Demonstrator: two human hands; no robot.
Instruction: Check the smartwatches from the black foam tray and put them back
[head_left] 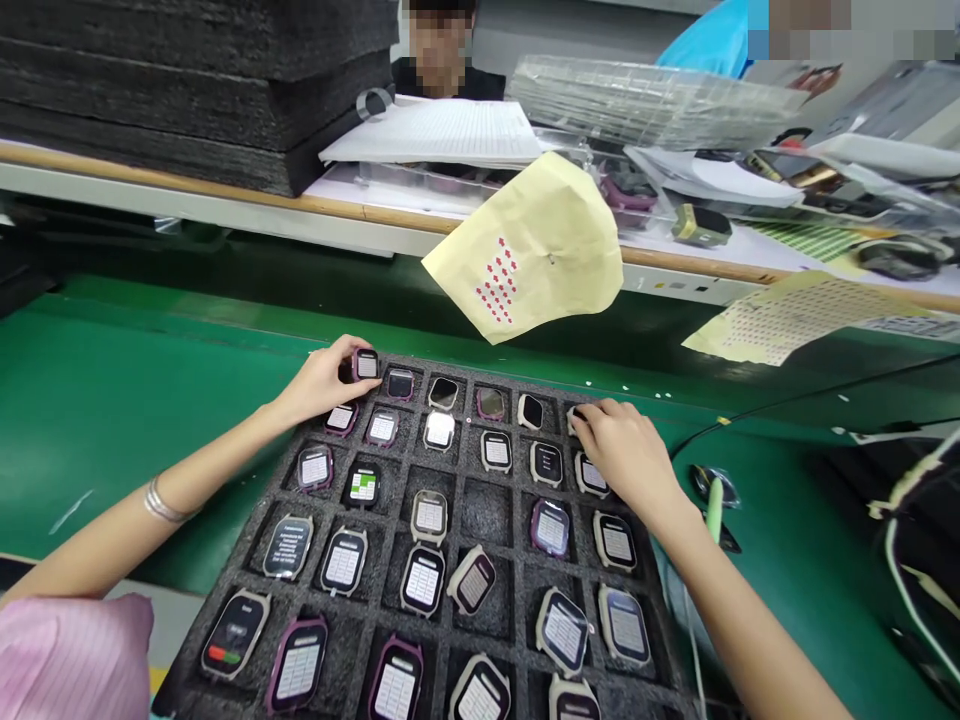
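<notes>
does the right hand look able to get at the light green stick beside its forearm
Probably yes: nothing visible covers the light green stick, but the right hand is at a pale-framed watch in the far corner of the black foam tray and would likely have to draw back.

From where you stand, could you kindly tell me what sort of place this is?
Probably an electronics workshop or factory bench: a black foam tray holds rows of smartwatches on a green work surface, and a yellow sheet with red arrows hangs nearby.
</notes>
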